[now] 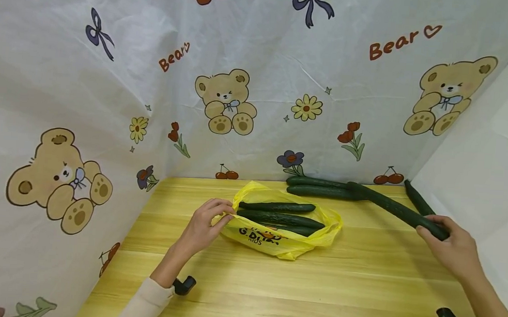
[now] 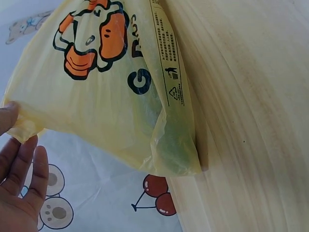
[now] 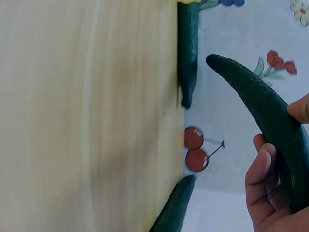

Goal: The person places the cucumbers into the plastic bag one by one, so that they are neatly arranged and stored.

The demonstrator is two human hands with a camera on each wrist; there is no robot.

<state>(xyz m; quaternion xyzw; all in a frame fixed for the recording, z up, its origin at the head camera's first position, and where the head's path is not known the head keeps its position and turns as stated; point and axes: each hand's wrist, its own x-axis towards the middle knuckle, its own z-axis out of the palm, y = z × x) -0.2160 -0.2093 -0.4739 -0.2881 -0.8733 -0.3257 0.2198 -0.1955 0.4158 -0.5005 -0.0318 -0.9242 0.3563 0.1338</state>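
Note:
A yellow plastic bag (image 1: 253, 245) lies on the table with its mouth spread, and several cucumbers (image 1: 277, 207) rest inside it. At the bag's left rim my left hand (image 1: 206, 223) pinches the plastic between thumb and fingers; the left wrist view shows the bag's printed side (image 2: 96, 106). My right hand (image 1: 454, 246) grips one end of a long cucumber (image 1: 391, 205), held up off the table and slanting toward the back. In the right wrist view, thumb and fingers wrap round that cucumber (image 3: 270, 106).
Two cucumbers (image 1: 318, 186) lie side by side along the table's back edge. Another cucumber (image 1: 418, 197) lies by the right wall, behind my right hand. A bear-printed sheet (image 1: 265, 47) hangs behind and to the left of the wooden table (image 1: 272, 295).

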